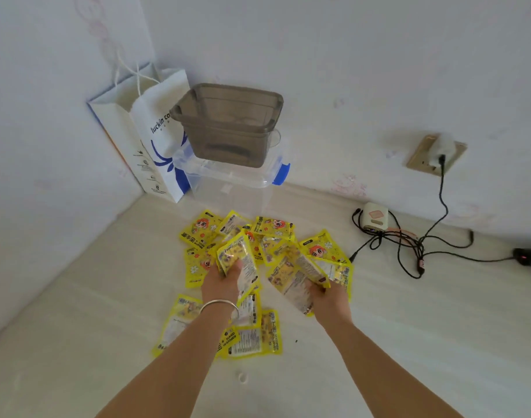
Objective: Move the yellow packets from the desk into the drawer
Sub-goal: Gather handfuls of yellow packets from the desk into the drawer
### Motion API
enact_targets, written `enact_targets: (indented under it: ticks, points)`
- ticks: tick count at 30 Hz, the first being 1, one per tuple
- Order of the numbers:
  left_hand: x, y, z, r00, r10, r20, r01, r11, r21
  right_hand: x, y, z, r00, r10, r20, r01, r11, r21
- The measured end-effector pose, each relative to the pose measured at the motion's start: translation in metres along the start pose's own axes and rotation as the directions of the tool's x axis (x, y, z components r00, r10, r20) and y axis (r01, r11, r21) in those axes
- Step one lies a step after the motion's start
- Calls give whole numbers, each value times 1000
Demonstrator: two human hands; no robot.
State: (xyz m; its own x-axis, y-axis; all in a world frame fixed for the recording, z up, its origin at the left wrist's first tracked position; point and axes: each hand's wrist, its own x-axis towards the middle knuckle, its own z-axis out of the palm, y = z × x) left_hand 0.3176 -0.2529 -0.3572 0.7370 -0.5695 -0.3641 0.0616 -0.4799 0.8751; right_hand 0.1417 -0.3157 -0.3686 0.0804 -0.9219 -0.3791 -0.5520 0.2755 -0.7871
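Several yellow hand-warmer packets lie scattered in a heap on the pale desk, some face up, some showing their printed backs. My left hand, a silver bangle on its wrist, grips a small stack of packets lifted off the heap. My right hand grips another bunch of packets at its lower edge. More packets lie between my forearms near me. No drawer shows in this view.
A grey plastic bin sits on a clear lidded box with blue clips at the back wall. A white paper bag stands left of them. Tangled black cables, a small white device and a wall socket are at right.
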Motion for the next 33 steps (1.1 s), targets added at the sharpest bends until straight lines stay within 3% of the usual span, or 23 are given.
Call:
enact_targets:
  ticks: [7, 17, 22, 29, 33]
  points:
    - [-73, 9, 68, 926, -4, 377, 27, 998, -56, -50, 37, -73, 963, 218, -158, -163, 938, 305]
    - [-227, 4, 195, 635, 11, 772, -64, 997, 39, -130, 155, -203, 804, 474, -359, -156, 751, 642]
    - [-298, -20, 267, 529, -50, 847, -101, 987, 121, -160, 230, -263, 723, 565, -397, -104, 658, 746]
    - [-405, -74, 355, 390, -274, 879, 48, 959, 278, -198, 344, -340, 596, 722, -350, -120, 511, 851]
    - [-455, -110, 400, 340, -320, 884, -39, 935, 353, -217, 401, -370, 532, 788, -312, -163, 456, 875]
